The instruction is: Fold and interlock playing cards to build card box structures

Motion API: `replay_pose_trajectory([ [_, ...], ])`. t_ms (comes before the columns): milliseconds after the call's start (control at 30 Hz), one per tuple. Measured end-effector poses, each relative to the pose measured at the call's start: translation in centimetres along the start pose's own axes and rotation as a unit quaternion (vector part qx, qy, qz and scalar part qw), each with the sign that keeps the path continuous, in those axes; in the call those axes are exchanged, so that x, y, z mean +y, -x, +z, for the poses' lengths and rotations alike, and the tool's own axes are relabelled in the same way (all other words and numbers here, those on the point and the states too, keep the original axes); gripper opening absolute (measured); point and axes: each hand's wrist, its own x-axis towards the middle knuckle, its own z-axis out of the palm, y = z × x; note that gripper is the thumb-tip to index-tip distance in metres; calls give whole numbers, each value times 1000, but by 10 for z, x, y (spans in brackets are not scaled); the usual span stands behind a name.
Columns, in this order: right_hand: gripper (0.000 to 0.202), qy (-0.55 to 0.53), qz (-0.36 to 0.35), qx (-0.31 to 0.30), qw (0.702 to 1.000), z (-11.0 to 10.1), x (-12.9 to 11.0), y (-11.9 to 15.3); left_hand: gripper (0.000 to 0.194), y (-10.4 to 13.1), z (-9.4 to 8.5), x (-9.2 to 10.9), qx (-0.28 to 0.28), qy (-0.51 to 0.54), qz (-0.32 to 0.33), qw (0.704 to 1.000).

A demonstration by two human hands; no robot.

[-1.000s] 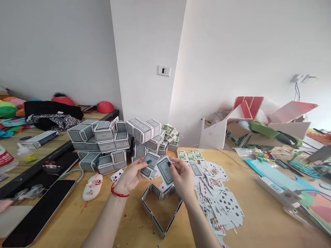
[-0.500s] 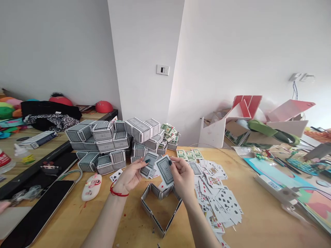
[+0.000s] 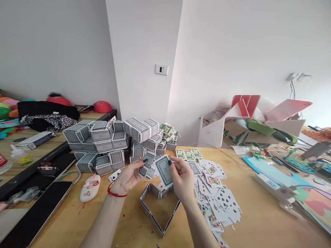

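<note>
My left hand [image 3: 130,177], with a red cord at its wrist, pinches a grey-backed playing card [image 3: 147,164] that looks folded lengthwise. In my right hand [image 3: 183,175] is another playing card [image 3: 163,171], its patterned back facing me and the thumb on its top corner. The two cards are close together at their upper edges. Just below them, a heart-shaped frame of folded cards [image 3: 152,215] stands on the table. A few loose cards lie partly hidden behind my hands, one showing a red diamond.
Stacked blocks of folded cards [image 3: 103,137] stand at the back left. Loose playing cards [image 3: 224,201] spread at the right, with green-backed cards [image 3: 190,155] behind. A white mouse [image 3: 90,187] and a black phone [image 3: 41,213] lie left; a power strip [image 3: 275,188] lies right.
The card in my left hand has tilted and now looks narrower. My right hand has barely moved. The whole view has shifted slightly.
</note>
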Motion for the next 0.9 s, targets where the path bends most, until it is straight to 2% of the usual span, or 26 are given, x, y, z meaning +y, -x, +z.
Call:
replay_pose_trajectory([
  [500, 27, 29, -12, 8, 999, 1, 4, 1, 24, -2, -3, -2, 8, -1, 5, 1000],
  [700, 26, 39, -12, 4, 999, 1, 5, 1, 24, 1, 1, -2, 13, -2, 4, 1000],
  [900, 24, 71, -18, -10, 997, 5, 3, 3, 25, 5, 5, -5, -10, -48, 44, 998],
])
